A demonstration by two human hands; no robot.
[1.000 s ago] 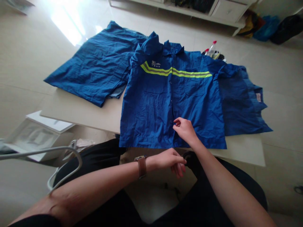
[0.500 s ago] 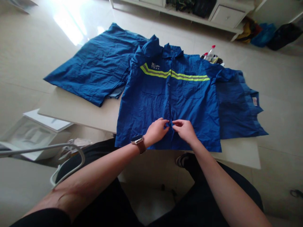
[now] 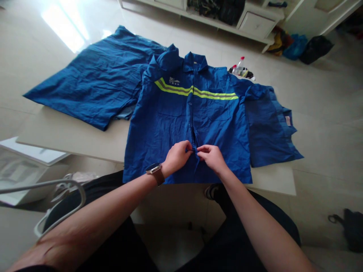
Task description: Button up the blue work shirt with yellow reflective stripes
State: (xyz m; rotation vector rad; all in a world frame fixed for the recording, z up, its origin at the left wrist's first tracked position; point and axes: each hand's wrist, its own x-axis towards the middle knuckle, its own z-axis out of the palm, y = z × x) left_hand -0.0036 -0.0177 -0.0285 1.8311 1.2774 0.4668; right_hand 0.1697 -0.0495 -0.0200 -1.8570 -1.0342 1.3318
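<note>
Shirt point(image 3: 170, 124) lying flat on desk point(image 3: 85, 138) | left hand point(image 3: 177, 156) and right hand point(image 3: 211, 158) pinching its front edges, fingertips meeting | I am judging level edges, flat cloth matter most.

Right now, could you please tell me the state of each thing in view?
Work shirt: flat on the table, front up, upper front closed.
Left hand: shut, pinching the shirt's front edge.
Right hand: shut, pinching the opposite edge.
Left garment: spread flat, wrinkled.
Right garment: flat, label showing.
Bottle: upright, capped.
</note>
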